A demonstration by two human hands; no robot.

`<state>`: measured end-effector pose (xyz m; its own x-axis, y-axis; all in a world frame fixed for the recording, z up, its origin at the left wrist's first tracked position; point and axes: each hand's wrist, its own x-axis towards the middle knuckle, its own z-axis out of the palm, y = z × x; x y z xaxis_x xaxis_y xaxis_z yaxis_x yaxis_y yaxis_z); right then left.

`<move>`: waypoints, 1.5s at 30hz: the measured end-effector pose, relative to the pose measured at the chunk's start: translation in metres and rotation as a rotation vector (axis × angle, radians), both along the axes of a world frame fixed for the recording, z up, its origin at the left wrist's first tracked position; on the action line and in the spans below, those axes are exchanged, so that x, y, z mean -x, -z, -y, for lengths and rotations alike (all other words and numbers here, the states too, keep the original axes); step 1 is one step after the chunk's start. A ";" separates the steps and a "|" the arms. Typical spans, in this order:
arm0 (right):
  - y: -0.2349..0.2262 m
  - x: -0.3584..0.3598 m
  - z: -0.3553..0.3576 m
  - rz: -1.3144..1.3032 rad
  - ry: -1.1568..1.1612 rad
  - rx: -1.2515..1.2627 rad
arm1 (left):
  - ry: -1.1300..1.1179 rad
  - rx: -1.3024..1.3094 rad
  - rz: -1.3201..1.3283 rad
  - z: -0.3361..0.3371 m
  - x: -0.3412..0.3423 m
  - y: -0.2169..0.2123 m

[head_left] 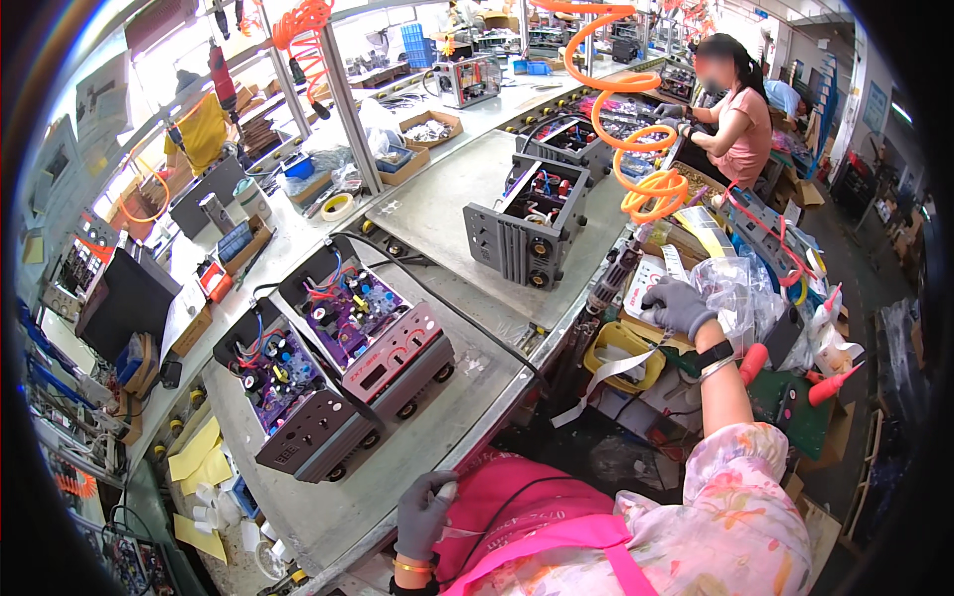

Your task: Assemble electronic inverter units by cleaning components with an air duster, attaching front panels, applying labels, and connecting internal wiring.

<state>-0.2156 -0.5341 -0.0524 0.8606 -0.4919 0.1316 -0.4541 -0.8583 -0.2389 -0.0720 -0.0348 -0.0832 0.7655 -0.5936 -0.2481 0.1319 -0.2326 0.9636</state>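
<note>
My left hand (425, 512), in a grey glove, is held close to my body by the front edge of the bench. Its fingers are curled in, and what they hold, if anything, cannot be made out. My right hand (681, 306), also gloved, reaches out to the right over a white label sheet (644, 282). Its fingers look apart, with the tips at the sheet. A pale strip (618, 373) trails below that hand across a yellow bin (608, 348). Two opened machine units, one with a red-grey front panel (393, 360) and one with a dark panel (316, 435), stand left of centre.
Another open dark unit (527, 223) stands farther along the line. An orange coiled hose (656, 194) hangs with a driver (616, 273) beside my right hand. Plastic bags (735, 293) and red-handled tools (753, 363) crowd the right side. A co-worker (740, 119) sits beyond.
</note>
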 end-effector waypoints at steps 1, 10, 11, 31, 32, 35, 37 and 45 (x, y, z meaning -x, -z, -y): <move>0.002 0.000 -0.005 -0.018 0.039 0.024 | 0.009 -0.005 -0.006 -0.001 0.000 0.000; 0.004 0.001 0.015 0.052 0.081 -0.275 | 0.015 -0.038 -0.001 -0.001 0.003 0.001; 0.005 0.003 0.018 0.060 0.083 -0.308 | 0.019 -0.014 0.007 -0.001 0.003 0.001; -0.046 -0.081 -0.297 0.674 -0.890 0.087 | 0.003 0.490 -0.143 0.030 0.004 -0.056; -0.041 -0.085 -0.309 0.712 -0.861 0.075 | -0.064 0.540 -0.206 0.027 0.003 -0.053; -0.032 -0.093 -0.328 0.672 -0.859 -0.105 | -0.209 0.626 -0.287 0.015 0.007 -0.038; -0.029 -0.097 -0.335 0.657 -0.876 -0.207 | -0.236 0.674 -0.266 0.009 0.007 -0.029; -0.031 -0.107 -0.340 0.620 -0.972 -0.221 | -0.320 0.701 -0.269 0.005 0.010 -0.022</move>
